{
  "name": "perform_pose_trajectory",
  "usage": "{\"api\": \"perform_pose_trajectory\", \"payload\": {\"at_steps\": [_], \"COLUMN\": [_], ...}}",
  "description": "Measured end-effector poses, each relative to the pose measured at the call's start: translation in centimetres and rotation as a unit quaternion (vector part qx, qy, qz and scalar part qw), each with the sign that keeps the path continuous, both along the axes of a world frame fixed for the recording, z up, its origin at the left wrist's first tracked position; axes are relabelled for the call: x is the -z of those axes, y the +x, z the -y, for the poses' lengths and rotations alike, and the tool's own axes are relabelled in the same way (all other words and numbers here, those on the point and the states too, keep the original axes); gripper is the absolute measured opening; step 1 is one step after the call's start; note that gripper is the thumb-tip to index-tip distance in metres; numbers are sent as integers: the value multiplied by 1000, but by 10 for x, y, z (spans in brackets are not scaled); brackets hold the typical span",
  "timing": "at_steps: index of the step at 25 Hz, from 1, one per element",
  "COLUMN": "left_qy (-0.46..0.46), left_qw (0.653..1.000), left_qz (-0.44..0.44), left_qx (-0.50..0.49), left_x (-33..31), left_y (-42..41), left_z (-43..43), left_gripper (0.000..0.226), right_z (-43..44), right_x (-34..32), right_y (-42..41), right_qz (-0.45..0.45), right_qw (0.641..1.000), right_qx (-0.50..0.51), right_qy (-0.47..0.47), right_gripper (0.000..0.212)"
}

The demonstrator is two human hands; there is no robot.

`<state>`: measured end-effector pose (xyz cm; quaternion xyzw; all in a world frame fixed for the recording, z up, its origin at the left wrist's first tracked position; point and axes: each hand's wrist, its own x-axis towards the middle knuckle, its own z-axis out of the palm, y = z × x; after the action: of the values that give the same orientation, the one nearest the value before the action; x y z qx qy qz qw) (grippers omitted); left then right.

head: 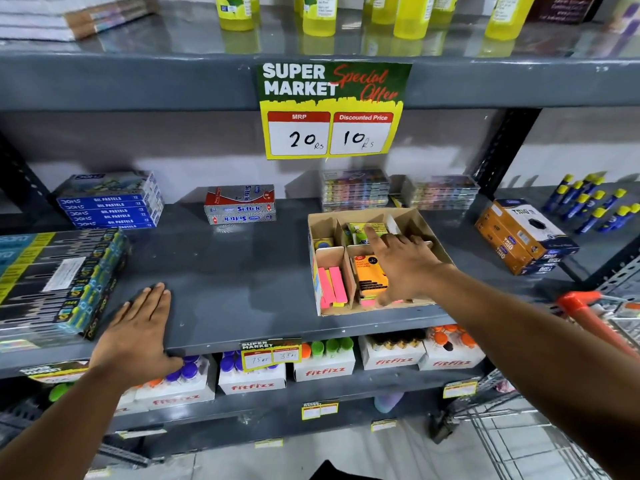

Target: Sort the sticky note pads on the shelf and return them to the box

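A brown cardboard box [420, 220] with dividers stands on the grey shelf [242, 271]. Pink sticky note pads [332, 285] stand in its front left compartment. An orange pad pack [370, 275] lies in the front middle one, and green-yellow packs [360, 230] sit in the back. My right hand [405, 268] reaches into the box with fingers spread, the index finger touching the green-yellow packs; it holds nothing. My left hand [142, 334] lies flat and open on the shelf's front edge, left of the box.
Blue oil pastel boxes [110, 206] and a red-silver box [240, 204] sit at the back. A wrapped pencil bundle [59, 282] lies at the left, orange boxes [519, 237] at the right. A price sign [332, 109] hangs above. A red-handled trolley [588, 317] stands at the right.
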<state>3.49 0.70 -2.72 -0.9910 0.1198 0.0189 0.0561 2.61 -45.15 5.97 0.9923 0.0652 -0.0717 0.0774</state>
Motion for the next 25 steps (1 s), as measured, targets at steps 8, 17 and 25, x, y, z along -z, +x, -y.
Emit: {"api": "perform_pose_trajectory", "payload": {"at_steps": [8, 17, 25], "left_qy": [-106, -643, -699], "left_qw": [991, 708, 652], "left_qz": [-61, -289, -293], "left_qx": [-52, 42, -3], "left_x": [-35, -55, -42], "left_y": [-8, -118, -112], "left_z": [26, 275, 327], "left_gripper": [142, 69, 31], "right_z": [20, -35, -27], "right_x": [-22, 76, 69], "right_y": [-58, -121, -116], "right_qz": [152, 147, 150], "right_qw": [948, 637, 702], "right_qx": [23, 236, 152], "right_qy": [279, 719, 680], "right_gripper": [105, 51, 43]}}
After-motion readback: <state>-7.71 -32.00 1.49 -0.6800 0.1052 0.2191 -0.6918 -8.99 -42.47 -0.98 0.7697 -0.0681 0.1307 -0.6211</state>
